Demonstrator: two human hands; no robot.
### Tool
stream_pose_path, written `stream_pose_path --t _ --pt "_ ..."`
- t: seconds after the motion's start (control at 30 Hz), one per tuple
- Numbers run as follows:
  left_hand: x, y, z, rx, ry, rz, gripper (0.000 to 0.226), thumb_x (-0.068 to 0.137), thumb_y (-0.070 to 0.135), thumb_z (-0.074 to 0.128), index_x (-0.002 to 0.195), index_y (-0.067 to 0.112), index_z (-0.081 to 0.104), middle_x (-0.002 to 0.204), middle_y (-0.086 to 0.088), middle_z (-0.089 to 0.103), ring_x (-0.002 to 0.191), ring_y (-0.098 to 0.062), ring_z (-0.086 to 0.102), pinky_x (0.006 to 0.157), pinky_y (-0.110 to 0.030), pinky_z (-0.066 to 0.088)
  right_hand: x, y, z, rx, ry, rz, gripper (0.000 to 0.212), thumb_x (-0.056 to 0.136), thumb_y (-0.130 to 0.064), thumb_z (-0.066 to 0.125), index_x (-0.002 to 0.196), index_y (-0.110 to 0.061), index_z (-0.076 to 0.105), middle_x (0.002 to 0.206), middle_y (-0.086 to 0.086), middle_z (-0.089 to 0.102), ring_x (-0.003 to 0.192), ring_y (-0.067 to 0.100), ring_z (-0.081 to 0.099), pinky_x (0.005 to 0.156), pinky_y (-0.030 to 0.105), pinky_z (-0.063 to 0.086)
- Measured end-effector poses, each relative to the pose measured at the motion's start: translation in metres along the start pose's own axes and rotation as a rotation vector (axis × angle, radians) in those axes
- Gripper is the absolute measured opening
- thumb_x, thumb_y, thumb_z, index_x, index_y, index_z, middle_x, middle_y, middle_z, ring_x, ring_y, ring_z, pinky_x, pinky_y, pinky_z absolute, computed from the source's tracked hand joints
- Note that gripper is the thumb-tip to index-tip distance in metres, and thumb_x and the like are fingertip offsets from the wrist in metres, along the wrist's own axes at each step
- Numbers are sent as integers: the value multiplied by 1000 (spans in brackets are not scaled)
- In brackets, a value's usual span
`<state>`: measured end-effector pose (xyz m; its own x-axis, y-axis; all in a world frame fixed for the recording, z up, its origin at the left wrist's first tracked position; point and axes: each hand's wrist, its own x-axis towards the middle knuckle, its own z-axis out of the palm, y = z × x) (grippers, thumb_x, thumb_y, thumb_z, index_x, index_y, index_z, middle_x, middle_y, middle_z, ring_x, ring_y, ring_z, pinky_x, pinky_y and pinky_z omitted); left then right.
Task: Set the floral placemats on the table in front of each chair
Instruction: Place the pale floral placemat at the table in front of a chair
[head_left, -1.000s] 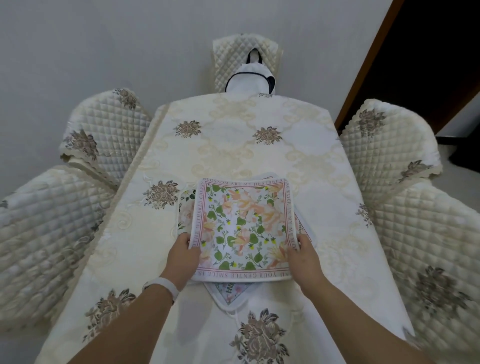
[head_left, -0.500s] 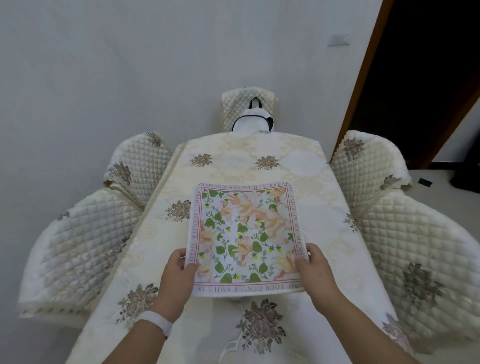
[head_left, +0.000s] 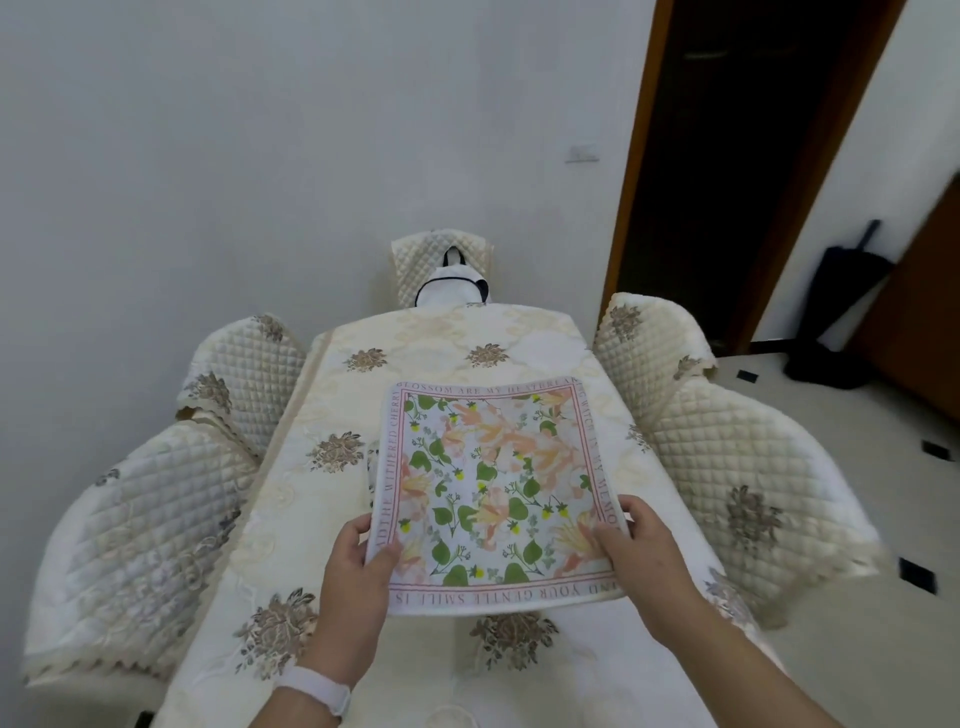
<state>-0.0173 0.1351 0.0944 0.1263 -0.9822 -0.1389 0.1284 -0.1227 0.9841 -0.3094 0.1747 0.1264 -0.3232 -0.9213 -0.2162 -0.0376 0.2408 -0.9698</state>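
Observation:
A stack of floral placemats (head_left: 493, 488), white with orange flowers, green leaves and a red lettered border, is held flat above the table (head_left: 447, 343). My left hand (head_left: 358, 551) grips its near left edge and my right hand (head_left: 631, 540) grips its near right edge. A second mat's edge peeks out at the left under the top one. The table wears a cream cloth with brown flower motifs. Quilted cream chairs stand around it: two on the left (head_left: 145, 530), two on the right (head_left: 737, 467) and one at the far end (head_left: 441, 260).
A white bag with dark trim (head_left: 452, 288) hangs on the far chair. A white wall runs behind and left. A dark doorway (head_left: 727, 156) opens at the right, with a dark folded item (head_left: 841, 306) leaning beside it on the tiled floor.
The placemats have been lifted off the table and are held higher and nearer. The view has tilted up, showing more wall and doorway. Both hands keep their grip.

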Motion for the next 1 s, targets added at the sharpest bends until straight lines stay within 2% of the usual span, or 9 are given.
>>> stream_pose_path --t 0.13,0.3,0.4,0.47,0.6,0.67,0.8,1.0 --pt "-11 -2 3 -43 -84 2 25 92 4 60 103 26 62 102 -7 75 87 -32 73 72 -48 59 -36 1 -10 8 98 -4 16 89 -19 70 96 -32 65 91 -2 78 76 25 77 70 48 62" --pt "-33 -10 26 -125 -214 -19 24 91 4 61 108 22 61 104 -6 75 88 -32 73 66 -42 61 -85 3 -36 -11 249 -46 24 86 -17 74 93 -38 66 91 -2 78 77 24 77 72 47 61" --pt "-49 -9 50 -166 -289 -40 29 91 3 61 97 31 65 102 -3 76 86 -30 74 62 -37 61 -109 2 -57 -29 336 -55 22 87 -16 74 99 -33 64 89 -6 78 76 22 77 74 49 62" --pt "-55 -9 67 -150 -340 -49 30 91 3 61 94 33 66 101 -3 76 87 -30 74 64 -39 61 -120 3 -74 -31 388 -59 22 88 -16 73 101 -30 64 90 -4 78 77 22 77 75 50 62" --pt "-68 -8 100 -140 -428 -60 25 91 4 61 103 26 63 104 -7 75 88 -33 73 65 -45 61 -144 11 -107 9 468 -62 22 89 -13 72 102 -28 64 92 -1 78 75 24 77 74 52 62" --pt "-74 -8 121 -111 -471 -45 24 92 3 60 103 24 62 104 -9 74 87 -34 73 65 -47 61 -154 16 -127 26 510 -72 21 89 -12 72 101 -27 64 90 -1 78 74 25 77 74 53 61" --pt "-96 -11 177 -64 -548 -51 23 91 1 60 105 19 60 105 -11 74 90 -37 72 76 -55 58 -170 32 -178 60 593 -61 19 88 -14 72 97 -30 65 90 -2 78 75 24 77 72 54 62" --pt "-149 -24 283 -41 -666 -60 21 92 0 58 103 18 58 100 -12 75 83 -38 73 60 -41 60 -194 58 -284 97 686 -55 17 89 -16 71 96 -30 65 88 -2 78 73 23 77 67 49 63"
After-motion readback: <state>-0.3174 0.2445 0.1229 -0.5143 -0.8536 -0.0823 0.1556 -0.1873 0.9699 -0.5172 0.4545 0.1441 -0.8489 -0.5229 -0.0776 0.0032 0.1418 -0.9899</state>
